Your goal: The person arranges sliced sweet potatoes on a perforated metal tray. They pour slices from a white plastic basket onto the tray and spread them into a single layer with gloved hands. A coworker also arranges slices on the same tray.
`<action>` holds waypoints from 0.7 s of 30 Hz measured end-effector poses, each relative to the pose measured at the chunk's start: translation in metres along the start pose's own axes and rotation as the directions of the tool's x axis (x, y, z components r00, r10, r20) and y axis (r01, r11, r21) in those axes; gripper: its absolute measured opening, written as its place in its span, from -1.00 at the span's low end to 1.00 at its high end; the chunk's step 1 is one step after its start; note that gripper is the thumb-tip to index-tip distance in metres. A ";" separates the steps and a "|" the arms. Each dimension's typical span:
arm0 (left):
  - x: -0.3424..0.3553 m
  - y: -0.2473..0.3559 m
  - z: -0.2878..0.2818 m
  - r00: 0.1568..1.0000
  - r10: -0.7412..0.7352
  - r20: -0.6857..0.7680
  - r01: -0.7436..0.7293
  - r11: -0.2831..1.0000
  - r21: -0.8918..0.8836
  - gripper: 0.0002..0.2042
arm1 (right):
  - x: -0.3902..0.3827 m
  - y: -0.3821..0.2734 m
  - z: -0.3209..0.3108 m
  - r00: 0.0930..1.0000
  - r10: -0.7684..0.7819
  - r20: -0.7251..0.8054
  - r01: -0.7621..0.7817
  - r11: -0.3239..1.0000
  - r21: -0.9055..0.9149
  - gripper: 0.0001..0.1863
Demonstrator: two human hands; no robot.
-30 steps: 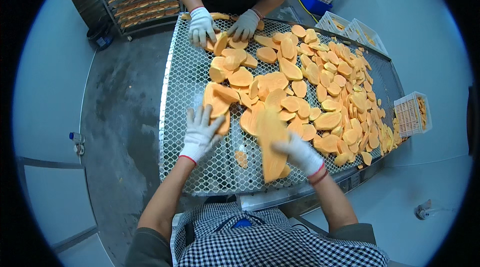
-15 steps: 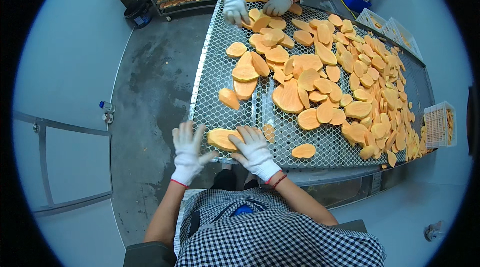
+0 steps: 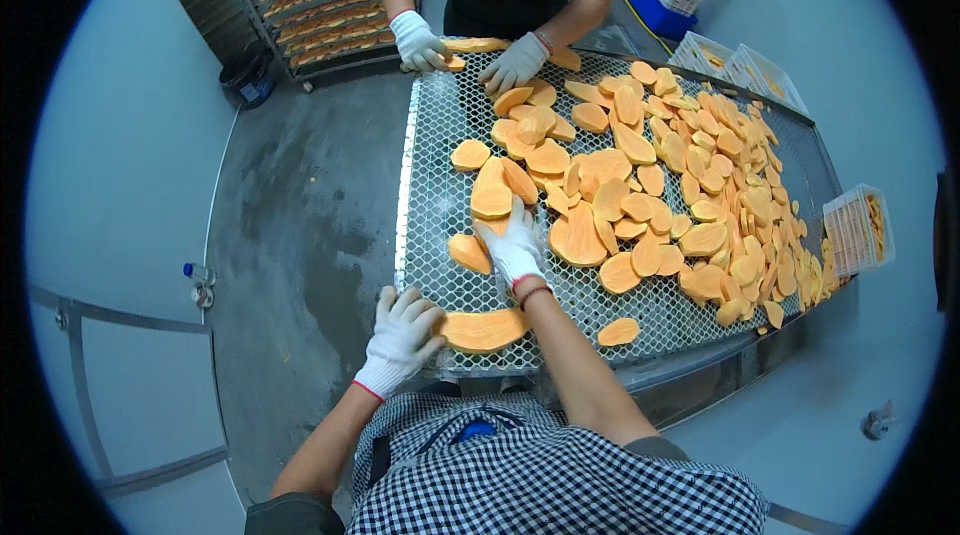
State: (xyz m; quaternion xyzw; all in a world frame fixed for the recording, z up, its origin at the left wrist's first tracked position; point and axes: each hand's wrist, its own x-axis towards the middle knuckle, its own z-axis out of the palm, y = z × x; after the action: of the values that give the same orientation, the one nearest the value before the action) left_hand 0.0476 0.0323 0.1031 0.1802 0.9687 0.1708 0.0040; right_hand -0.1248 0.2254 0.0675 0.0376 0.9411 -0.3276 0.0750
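Near the front left corner of the mesh tray (image 3: pixel 440 165), my left hand (image 3: pixel 398 337), in a white glove, rests against the left end of a long row of orange sweet potato slices (image 3: pixel 485 332). Its fingers are apart. Farther in, my gloved right hand (image 3: pixel 515 245) grips a sweet potato slice (image 3: pixel 491 226), partly covered by its fingers, below a pale slice (image 3: pixel 491 191) lying on the mesh. A smaller slice (image 3: pixel 469 254) is left of the right hand. Another lone slice (image 3: pixel 619 332) lies right of my right forearm.
A large heap of slices (image 3: pixel 740 185) covers the tray's right side. Across the tray, a co-worker's gloved hands (image 3: pixel 515 65) handle slices at the far edge. A loaded rack (image 3: pixel 330 5) stands behind. White baskets (image 3: pixel 856 232) stand beyond the right edge.
My right hand has left the front slice and reached away to a slice farther in. The front slice now looks like a longer row. The co-worker's left-side hand has moved to the far edge.
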 end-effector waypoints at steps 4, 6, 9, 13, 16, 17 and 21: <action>0.059 0.001 -0.006 0.995 0.069 -0.073 -0.062 0.994 0.093 -0.45 | 0.034 -0.026 -0.003 0.989 0.144 0.030 -0.127 0.939 -0.319 0.19; 0.089 -0.008 0.001 0.993 0.107 -0.044 -0.104 0.991 0.083 -0.42 | 0.039 -0.028 -0.014 0.988 0.142 0.059 -0.113 0.932 -0.345 0.20; 0.121 -0.032 0.036 0.959 0.282 0.009 -0.281 0.954 0.106 -0.45 | 0.032 -0.019 -0.030 0.995 0.045 0.086 -0.014 0.943 -0.332 0.16; 0.150 -0.056 0.044 0.970 0.228 -0.080 -0.205 0.952 0.225 -0.54 | -0.010 0.037 -0.050 0.977 -0.152 0.147 0.184 0.954 -0.235 0.15; 0.175 -0.073 0.041 0.967 -0.008 -0.254 0.059 0.980 0.193 -0.53 | -0.036 0.062 -0.070 0.927 -0.284 0.245 0.323 0.936 -0.137 0.10; 0.182 -0.075 0.036 0.963 -0.054 -0.266 0.090 0.988 0.125 -0.52 | -0.044 0.064 -0.074 0.910 -0.298 0.289 0.346 0.929 -0.133 0.10; 0.153 -0.032 -0.004 0.995 0.017 0.102 -0.021 0.999 0.032 -0.44 | -0.051 0.091 -0.068 0.909 -0.346 0.234 0.382 0.915 -0.132 0.13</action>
State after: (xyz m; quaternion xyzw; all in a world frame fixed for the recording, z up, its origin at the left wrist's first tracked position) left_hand -0.1068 0.0570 0.1043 0.1980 0.9682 0.1453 0.0487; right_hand -0.0712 0.3374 0.0732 -0.1799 0.9436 -0.2543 0.1122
